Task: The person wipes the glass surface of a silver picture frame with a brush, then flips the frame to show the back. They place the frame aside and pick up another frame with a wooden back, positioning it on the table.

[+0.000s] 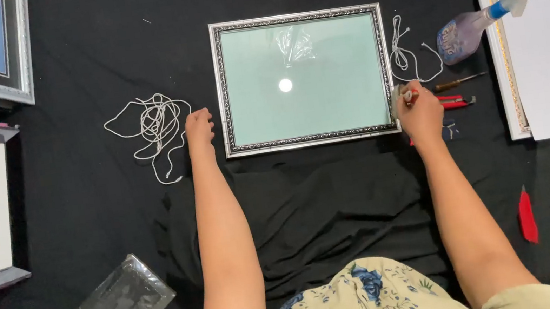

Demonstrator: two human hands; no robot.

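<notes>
1. The silver picture frame (303, 78) lies flat in the middle of the black cloth (97, 199) on the floor, its pale glass pane facing up with a lamp glare at its centre
2. The left hand (199, 129) rests curled against the frame's lower left corner, its grip closed on nothing I can see, seemingly steadying the frame
3. The right hand (420, 114) sits at the lower right corner, its grip narrow around a small red-tipped tool (408, 95) pressed to the frame's edge; what kind of tool it is I cannot tell
4. A tangle of white cord (154, 124) lies just left of the left hand; a second cord (404, 52), a spray bottle (477, 21) and a screwdriver (458, 82) lie right of the frame
5. Risk, as I judge it: a slip of the tool over the rim could scratch or crack the glass, and too little hold from the left hand could let the frame slide on the loose cloth
</notes>
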